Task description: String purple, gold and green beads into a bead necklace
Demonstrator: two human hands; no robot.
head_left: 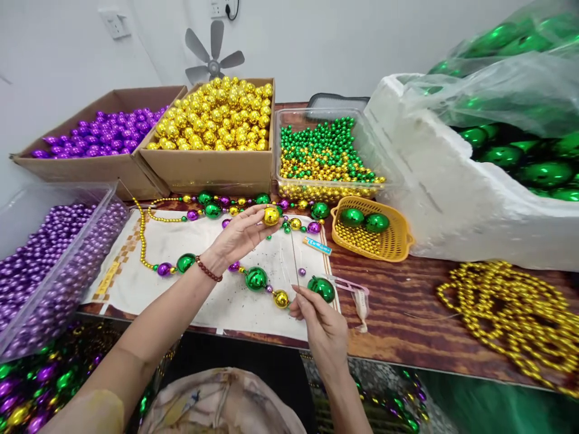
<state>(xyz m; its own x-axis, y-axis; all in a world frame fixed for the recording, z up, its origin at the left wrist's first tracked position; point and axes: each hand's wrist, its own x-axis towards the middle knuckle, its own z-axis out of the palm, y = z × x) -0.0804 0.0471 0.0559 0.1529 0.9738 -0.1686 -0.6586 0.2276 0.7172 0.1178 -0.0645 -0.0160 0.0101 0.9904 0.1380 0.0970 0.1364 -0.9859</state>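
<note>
A shiny gold bead (pixel 271 216) is pinched in the fingertips of my left hand (pixel 244 234), raised over the white cloth (pixel 149 295). My right hand (pixel 323 325) is closed on a thin, long needle (pixel 295 259) that points up toward the bead; where its tip ends is hard to make out. Beside the right fingers hangs a strand with a gold bead (pixel 281 299) and a large green bead (pixel 256 278). Another large green bead (pixel 321 289) rests just behind that hand, and a small purple bead (pixel 302 272) lies loose on the cloth.
Boxes of purple beads (pixel 108 129) and gold beads (pixel 221 114) stand at the back, near a tub of small green and gold beads (pixel 323 150). Right of the cloth are a yellow basket (pixel 400 241), pink scissors (pixel 348 284), gold bead strands (pixel 511 319) and a foam box (pixel 416 163).
</note>
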